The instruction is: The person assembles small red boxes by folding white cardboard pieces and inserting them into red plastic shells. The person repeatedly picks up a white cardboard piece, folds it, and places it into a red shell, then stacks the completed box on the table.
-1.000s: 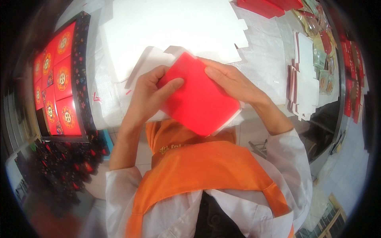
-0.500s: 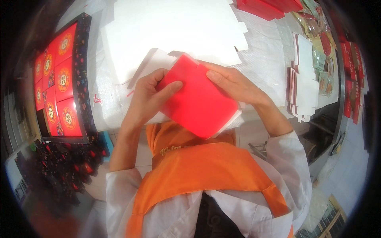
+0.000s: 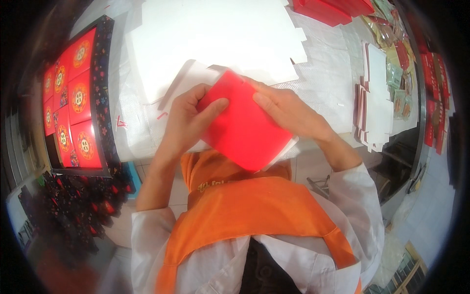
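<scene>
A red cardboard box [image 3: 247, 130] is held at a slant over the table's near edge, one plain red face toward me. White inner flaps show at its far left and lower right edges. My left hand [image 3: 191, 115] grips its left side, thumb flat on the red face and fingers curled behind. My right hand [image 3: 293, 111] is closed on the upper right side, thumb on the face near the top edge. The fingertips behind the box are hidden. Just beyond the hands lie flat white card sheets [image 3: 215, 41].
To the left stands a dark floral tray [image 3: 104, 98] of red patterned boxes [image 3: 78, 98]. A stack of white-backed cartons [image 3: 377, 93] lies at the right, beside small sealed packets [image 3: 399, 63]. Red boxes [image 3: 333, 10] sit at the far right. Red scraps [image 3: 120, 122] lie on the table.
My right hand has shifted slightly, its fingers bending more around the box's upper right edge. The box has dipped a little toward me. My left hand keeps its grip.
</scene>
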Tool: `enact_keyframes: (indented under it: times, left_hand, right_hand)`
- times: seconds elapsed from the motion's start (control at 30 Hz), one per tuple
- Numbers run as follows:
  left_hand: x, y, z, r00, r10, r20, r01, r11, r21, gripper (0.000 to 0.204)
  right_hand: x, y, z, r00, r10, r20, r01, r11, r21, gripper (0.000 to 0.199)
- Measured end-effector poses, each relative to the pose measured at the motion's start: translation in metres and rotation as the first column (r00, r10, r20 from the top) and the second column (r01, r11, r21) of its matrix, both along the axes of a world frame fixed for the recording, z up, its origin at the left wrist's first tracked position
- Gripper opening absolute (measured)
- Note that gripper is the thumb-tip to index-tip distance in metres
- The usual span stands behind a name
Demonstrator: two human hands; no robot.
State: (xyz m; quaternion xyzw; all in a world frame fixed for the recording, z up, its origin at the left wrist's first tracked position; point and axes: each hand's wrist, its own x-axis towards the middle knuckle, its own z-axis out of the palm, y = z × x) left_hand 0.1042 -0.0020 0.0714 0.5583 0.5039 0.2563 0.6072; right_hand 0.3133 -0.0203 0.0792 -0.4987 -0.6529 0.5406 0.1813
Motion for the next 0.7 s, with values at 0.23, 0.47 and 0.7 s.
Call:
enact_keyframes:
  times: [0.23,0.47,0.7]
  left_hand:
    - [0.001,0.001,0.002,0.999,-0.027,-0.042,0.028,0.999,0.024,0.017]
    - [0.0,0.002,0.003,0.999,-0.051,0.012,0.051,0.999,0.007,0.018]
    - [-0.014,0.02,0.008,0.989,-0.123,-0.08,0.135,0.977,0.165,0.02]
  right_hand:
    - [-0.004,-0.004,0.006,0.995,0.02,0.093,-0.022,0.999,0.026,0.045]
    - [-0.001,-0.007,0.003,0.988,0.092,0.121,-0.113,0.978,0.178,0.043]
    - [0.008,-0.007,0.014,0.99,0.101,-0.096,-0.102,0.995,0.003,0.056]
